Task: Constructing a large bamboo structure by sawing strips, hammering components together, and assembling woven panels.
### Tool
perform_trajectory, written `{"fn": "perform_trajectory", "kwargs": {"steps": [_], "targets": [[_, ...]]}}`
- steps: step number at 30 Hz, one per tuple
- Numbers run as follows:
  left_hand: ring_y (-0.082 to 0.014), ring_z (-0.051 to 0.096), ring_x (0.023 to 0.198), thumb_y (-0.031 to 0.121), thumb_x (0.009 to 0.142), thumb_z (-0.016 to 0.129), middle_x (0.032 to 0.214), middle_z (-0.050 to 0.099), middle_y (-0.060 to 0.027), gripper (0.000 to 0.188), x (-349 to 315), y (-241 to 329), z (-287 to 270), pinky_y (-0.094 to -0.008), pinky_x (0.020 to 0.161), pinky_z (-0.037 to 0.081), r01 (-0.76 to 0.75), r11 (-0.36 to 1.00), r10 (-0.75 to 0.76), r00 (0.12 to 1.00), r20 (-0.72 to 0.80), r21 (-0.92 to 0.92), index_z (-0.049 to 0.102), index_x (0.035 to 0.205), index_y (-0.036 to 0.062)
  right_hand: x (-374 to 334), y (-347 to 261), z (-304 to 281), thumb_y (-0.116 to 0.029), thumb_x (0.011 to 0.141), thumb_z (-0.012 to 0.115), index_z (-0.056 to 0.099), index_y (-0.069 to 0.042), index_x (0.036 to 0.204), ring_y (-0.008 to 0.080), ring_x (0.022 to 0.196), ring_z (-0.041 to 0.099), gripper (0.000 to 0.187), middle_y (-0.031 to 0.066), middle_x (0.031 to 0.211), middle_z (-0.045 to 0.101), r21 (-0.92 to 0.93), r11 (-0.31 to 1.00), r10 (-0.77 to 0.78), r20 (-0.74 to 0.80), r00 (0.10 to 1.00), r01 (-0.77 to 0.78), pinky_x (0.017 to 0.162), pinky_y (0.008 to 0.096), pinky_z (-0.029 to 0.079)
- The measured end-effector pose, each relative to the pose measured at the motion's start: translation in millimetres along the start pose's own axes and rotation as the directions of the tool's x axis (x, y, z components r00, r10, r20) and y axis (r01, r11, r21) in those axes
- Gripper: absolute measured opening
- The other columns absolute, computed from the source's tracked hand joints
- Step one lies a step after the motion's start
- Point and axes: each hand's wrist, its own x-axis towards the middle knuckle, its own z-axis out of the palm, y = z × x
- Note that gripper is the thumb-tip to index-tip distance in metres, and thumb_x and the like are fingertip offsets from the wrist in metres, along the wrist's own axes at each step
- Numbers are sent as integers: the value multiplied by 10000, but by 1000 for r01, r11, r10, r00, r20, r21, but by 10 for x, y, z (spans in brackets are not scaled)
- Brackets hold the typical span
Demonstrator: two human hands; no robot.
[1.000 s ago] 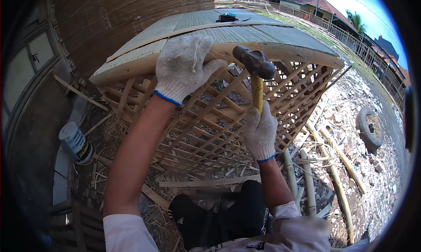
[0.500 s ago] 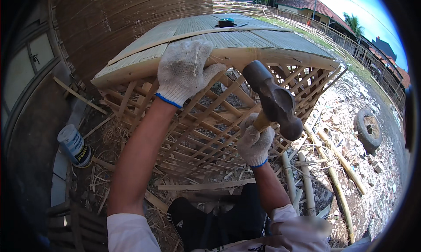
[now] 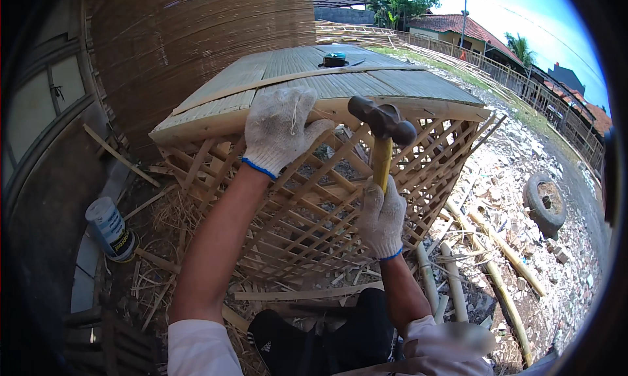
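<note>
My left hand (image 3: 278, 127), in a white knit glove with a blue cuff, grips the front bamboo rail (image 3: 219, 123) of a slatted bamboo frame. Its fingers bend over the rail's top, with the thumb along the front face. Closed round the yellowish wooden handle of a hammer (image 3: 381, 157) is my gloved right hand (image 3: 381, 219). The dark steel head stands in front of the rail, right of my left hand; whether it touches the rail I cannot tell. Nails stick out near the rail's right end. Crossed bamboo strips form a lattice (image 3: 307, 209) beneath.
On the slatted top (image 3: 314, 82) lie a long thin strip and a dark and teal tape measure (image 3: 335, 60). A paint bucket (image 3: 110, 230) stands at left. Bamboo poles (image 3: 500, 288) and a tyre (image 3: 545, 205) lie on the rubble at right. A woven bamboo wall rises behind.
The hammer head has swung away from me, closer to the rail, and the handle now shows upright above my right hand. My left hand keeps its place on the rail. The view has tilted up slightly.
</note>
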Motion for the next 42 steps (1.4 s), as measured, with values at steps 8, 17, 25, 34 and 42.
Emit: {"fn": "perform_trajectory", "kwargs": {"steps": [8,17,25,34,42], "targets": [[-308,703,1049,507,835,801,1150,725,-113,572,30,-10,-116,-465,929,566,9,1000,-8,999,39,-21,676,1235,116,21,35,100,-234,1050,620,604,-32,1102,326,613,682,209,162,705,642,-177,982,81,71,994,-67,577,388,496],[-294,642,1163,497,911,698,1229,673,-106,558,-92,16,-152,-471,993,490,-12,998,17,995,97,-57,610,1304,112,-28,274,114,-303,1079,553,600,-23,1042,318,584,645,285,141,676,613,-35,998,54,-21,998,-54,570,416,476],[-316,659,1163,358,884,780,1223,701,-128,553,100,24,-109,-456,1048,508,-1,993,11,997,78,-119,601,1354,127,33,320,207,-434,1089,538,558,-24,995,339,595,633,421,148,678,588,-23,995,-99,-66,993,98,561,430,445],[-310,652,1091,619,857,752,1144,692,-105,663,3,1,-146,-458,991,508,102,990,-103,995,12,94,664,1255,95,-185,43,-125,-520,1072,542,566,-59,948,174,554,551,478,38,697,562,130,971,-191,-84,978,201,494,332,401],[-277,645,997,755,808,710,1025,660,-89,727,-66,-84,-72,-442,880,505,104,984,-100,994,-33,143,665,1133,108,-456,551,39,-377,1032,614,602,-30,1122,236,769,680,358,65,910,673,223,938,-260,-47,964,264,657,373,512]]}}
